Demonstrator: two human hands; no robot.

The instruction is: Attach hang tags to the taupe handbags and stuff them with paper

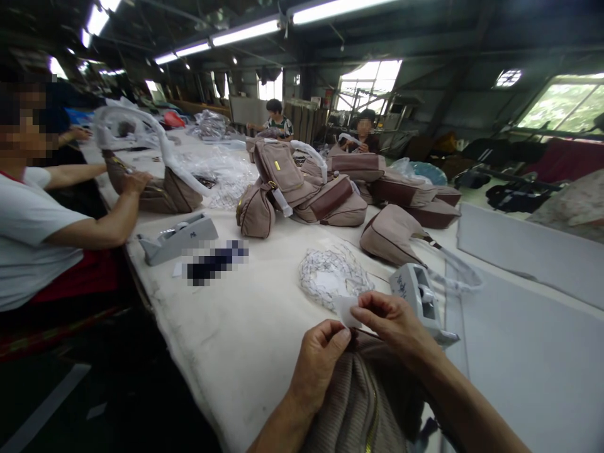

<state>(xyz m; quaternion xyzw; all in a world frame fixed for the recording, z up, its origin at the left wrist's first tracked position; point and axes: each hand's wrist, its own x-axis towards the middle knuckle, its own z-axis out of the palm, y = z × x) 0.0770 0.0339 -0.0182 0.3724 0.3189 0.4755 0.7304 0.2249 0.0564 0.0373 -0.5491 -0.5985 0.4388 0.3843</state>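
A taupe ribbed fabric bag (352, 396) with a gold zipper lies at the table's near edge, below my hands. My right hand (389, 321) pinches a small translucent white slip (346, 311) between thumb and fingers. Closed at the bag's top edge, my left hand (321, 352) has thumb and forefinger pressed together just under the slip; the exact grip point is partly hidden. Just beyond the slip lies a coil of thin white strings (330, 277). A grey tape dispenser (418, 296) stands right behind my right hand.
More taupe bags (302, 182) are piled across the table (226, 340). A single bag (394, 233) with a wrapped handle lies nearer. At left a co-worker (42, 220) handles another bag (165, 192) beside a second tape dispenser (179, 238). Grey boards (528, 365) lie at right.
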